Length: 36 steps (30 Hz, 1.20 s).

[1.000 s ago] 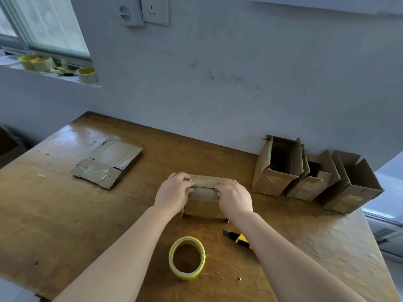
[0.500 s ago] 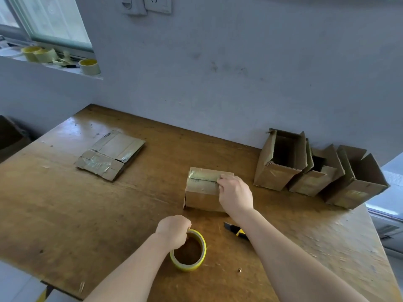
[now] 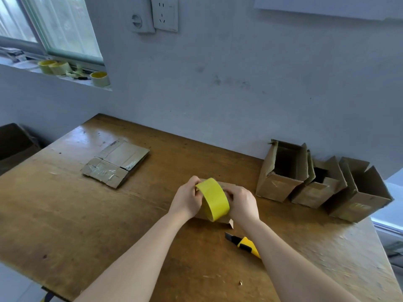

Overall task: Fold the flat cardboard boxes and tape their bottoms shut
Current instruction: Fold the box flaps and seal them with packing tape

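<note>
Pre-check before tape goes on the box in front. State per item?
1. Roll in hand: ok. The left hand and right hand both grip the yellow tape roll.
2. Free tape end found: cannot tell. No loose strip shows, and fingers cover the roll's edges.
3. Bottom flaps closed on the box: cannot tell. The hands and roll hide most of it.
4. Box held steady: not ok. Both hands are on the roll.
5. Cutter within reach: ok. The utility knife lies on the table beside the right forearm.
6. Finished work out of the way: ok. The three folded boxes stand apart to the right.
</note>
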{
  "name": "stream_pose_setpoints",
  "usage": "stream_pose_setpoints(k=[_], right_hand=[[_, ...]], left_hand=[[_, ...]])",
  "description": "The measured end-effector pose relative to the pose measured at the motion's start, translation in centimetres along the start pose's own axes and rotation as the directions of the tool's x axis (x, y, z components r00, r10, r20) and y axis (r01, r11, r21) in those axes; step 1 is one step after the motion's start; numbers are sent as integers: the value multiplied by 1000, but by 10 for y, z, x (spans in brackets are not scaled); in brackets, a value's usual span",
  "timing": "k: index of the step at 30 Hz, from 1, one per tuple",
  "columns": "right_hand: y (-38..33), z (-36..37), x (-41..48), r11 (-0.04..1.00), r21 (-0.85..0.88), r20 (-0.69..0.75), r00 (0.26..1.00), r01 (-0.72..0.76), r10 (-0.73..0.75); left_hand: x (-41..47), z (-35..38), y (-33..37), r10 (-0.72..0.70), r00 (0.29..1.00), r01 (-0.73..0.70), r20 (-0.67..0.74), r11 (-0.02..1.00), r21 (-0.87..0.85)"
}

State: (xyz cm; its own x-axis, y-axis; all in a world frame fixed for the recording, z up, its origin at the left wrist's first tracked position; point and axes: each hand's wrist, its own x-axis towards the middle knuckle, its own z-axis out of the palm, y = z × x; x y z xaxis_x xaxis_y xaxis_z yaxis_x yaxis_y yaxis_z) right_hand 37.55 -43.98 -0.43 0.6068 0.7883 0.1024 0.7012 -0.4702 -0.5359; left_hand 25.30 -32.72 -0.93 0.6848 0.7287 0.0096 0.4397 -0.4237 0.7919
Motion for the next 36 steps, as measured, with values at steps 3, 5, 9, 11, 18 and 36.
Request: stream_pose_setpoints(k=[3, 5, 9, 11, 18, 36], right_hand=[[-4, -10, 1, 944, 285, 43, 987, -164, 158], [-11, -15, 0, 848, 494, 61, 981, -191, 186], [-16, -17, 2, 960, 278, -20, 999, 36, -32], [-17, -15, 6, 963, 258, -2, 997, 75, -77], [-22, -10, 17, 953, 302, 24, 1000, 9, -17], [-29, -20, 39, 995, 97, 135, 991, -5, -8]], left_hand=[[7, 2, 0, -97, 995, 97, -31, 995, -7], [9, 2, 1, -119, 992, 117, -36, 992, -56], [8, 3, -1, -69, 997, 64, -32, 989, -134], [7, 3, -3, -78, 997, 76, -8, 985, -153], [9, -6, 6, -80, 988, 133, 132, 878, -461], [24, -3, 25, -402, 915, 337, 37, 709, -620]])
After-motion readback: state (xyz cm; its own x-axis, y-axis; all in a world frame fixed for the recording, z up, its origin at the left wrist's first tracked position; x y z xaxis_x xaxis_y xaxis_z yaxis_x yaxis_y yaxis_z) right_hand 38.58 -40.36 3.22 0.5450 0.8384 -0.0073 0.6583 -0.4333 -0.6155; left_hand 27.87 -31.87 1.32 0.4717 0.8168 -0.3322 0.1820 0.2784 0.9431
